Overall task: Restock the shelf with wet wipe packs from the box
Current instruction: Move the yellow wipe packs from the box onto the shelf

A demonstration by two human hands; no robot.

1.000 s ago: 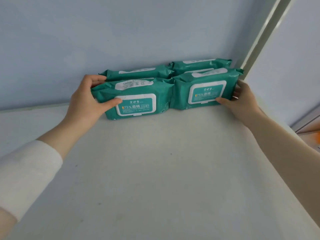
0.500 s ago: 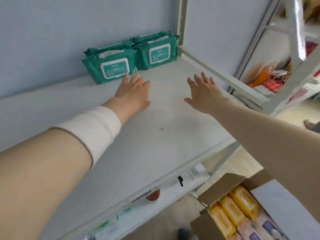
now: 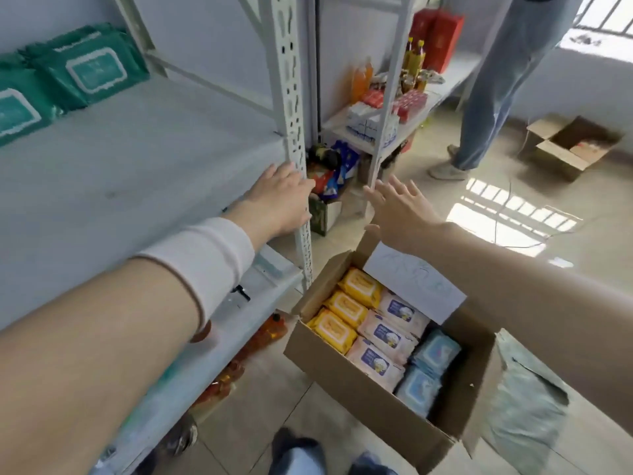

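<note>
Green wet wipe packs point(image 3: 78, 68) lie stacked at the back left of the white shelf point(image 3: 144, 166). An open cardboard box point(image 3: 363, 402) sits on the floor below the shelf's right end, holding yellow packs point(image 3: 346, 308), pink packs point(image 3: 387, 334) and blue packs point(image 3: 431, 368). My left hand point(image 3: 281, 200) hovers empty at the shelf's right edge, beside the perforated upright post point(image 3: 291, 97). My right hand point(image 3: 397, 210) is spread flat with fingers apart above the box's far flap, holding nothing.
A second shelf unit point(image 3: 387, 108) with bottles and red boxes stands behind. Another person's legs point(image 3: 493, 84) are at the far right, near an open carton point(image 3: 568, 145) on the tiled floor. A grey bag point(image 3: 527, 402) lies right of the box. My feet point(image 3: 329, 457) show at the bottom.
Both hands let go of the green packs and drew back from the shelf toward its right edge. My view swung down and right, bringing the box fully into sight.
</note>
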